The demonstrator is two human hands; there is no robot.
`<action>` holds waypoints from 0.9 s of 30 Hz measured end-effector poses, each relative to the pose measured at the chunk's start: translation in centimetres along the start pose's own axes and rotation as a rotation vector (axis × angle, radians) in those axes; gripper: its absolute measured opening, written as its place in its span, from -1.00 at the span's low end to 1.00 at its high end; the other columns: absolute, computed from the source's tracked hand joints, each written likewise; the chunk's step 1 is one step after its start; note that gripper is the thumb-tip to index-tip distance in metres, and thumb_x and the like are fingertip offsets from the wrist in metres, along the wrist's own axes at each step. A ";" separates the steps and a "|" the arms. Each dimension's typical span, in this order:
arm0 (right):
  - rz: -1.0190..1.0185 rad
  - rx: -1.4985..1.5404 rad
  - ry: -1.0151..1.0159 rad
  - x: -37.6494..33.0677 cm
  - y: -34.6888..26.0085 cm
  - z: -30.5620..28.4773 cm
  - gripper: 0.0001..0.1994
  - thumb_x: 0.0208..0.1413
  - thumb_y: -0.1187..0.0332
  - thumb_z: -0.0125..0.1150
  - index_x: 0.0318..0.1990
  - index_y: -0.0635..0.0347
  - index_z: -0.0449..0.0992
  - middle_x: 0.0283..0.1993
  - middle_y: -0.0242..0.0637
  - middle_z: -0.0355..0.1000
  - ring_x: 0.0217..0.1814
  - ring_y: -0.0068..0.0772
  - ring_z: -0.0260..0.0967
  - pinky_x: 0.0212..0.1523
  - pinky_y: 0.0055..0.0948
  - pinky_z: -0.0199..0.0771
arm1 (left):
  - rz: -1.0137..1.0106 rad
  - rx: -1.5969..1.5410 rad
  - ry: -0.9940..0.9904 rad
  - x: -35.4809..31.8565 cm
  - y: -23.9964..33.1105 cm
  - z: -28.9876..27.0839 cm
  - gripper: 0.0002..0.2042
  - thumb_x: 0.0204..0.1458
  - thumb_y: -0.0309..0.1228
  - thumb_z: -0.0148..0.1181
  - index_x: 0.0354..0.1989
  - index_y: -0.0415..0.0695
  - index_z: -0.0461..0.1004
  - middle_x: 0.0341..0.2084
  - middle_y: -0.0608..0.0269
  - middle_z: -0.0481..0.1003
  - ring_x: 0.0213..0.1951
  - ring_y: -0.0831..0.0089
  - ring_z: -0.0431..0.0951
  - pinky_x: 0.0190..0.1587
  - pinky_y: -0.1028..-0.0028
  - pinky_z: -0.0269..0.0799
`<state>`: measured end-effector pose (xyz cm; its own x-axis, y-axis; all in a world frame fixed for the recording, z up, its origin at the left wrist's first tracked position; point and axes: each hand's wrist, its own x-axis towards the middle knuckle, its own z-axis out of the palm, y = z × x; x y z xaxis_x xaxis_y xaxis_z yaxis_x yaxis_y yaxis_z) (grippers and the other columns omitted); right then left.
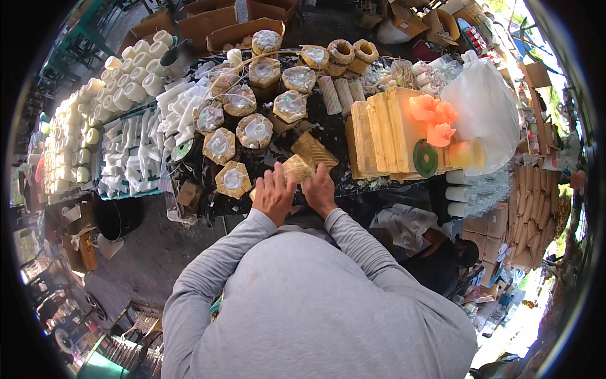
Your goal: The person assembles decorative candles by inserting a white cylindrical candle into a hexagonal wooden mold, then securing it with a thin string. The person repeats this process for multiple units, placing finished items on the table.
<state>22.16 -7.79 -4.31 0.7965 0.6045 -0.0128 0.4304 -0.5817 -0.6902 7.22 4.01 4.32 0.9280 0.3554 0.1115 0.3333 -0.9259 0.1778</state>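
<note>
My left hand [273, 194] and my right hand [319, 189] both grip a small golden patterned paper piece [298, 167] at the near edge of a dark table [328, 120]. Just beyond it lies another golden folded sheet [314, 150]. To the left stand hexagonal golden holders with white candles inside [233, 179], several of them in rows. My grey sleeves come in from below.
A stack of tall golden boxes [379, 132] with orange wax flowers [432, 117] and a green disc [425, 158] stands at right, next to a white plastic bag [483, 104]. White candles and moulds [126, 139] fill the left. Cardboard boxes [240, 28] sit behind.
</note>
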 end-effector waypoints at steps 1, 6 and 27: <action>-0.037 -0.016 -0.015 -0.6 -0.6 -0.1 -0.69 0.16 0.37 0.21 -0.05 0.38 0.34 -0.16 0.32 0.52 -0.07 0.51 0.49 -0.03 0.23 0.49 | 0.037 -0.012 0.019 0.2 -0.1 -0.3 -0.29 -0.02 -0.29 0.47 0.29 -0.26 0.29 0.28 -0.32 0.39 0.06 -0.06 0.53 -0.02 0.09 0.52; 0.142 0.184 0.030 -0.8 -1.0 -2.6 -0.68 0.25 0.33 0.24 0.00 0.37 0.38 -0.08 0.27 0.55 -0.01 0.33 0.56 -0.02 0.03 0.55 | -0.221 -0.966 0.106 0.0 -1.0 -2.5 -0.23 -0.07 -0.57 0.37 0.40 -0.21 0.22 0.17 -0.23 0.48 0.07 0.03 0.63 0.01 0.15 0.61; -0.036 0.799 -0.838 3.1 -5.4 -6.4 -0.48 0.36 0.22 0.38 0.33 0.39 0.50 0.19 -0.13 0.62 0.14 -0.41 0.56 0.16 -0.43 0.59 | -0.385 -0.858 -0.077 -4.5 0.3 -4.6 -0.20 -0.05 -0.61 0.13 0.52 -0.13 0.19 -0.15 -0.17 0.65 -0.11 0.12 0.74 -0.01 0.25 0.61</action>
<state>24.98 -6.23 4.00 0.1293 0.9588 -0.2530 -0.1818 -0.2279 -0.9566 2.36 2.69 8.35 0.7982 0.5796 -0.1645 0.4117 -0.3253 0.8513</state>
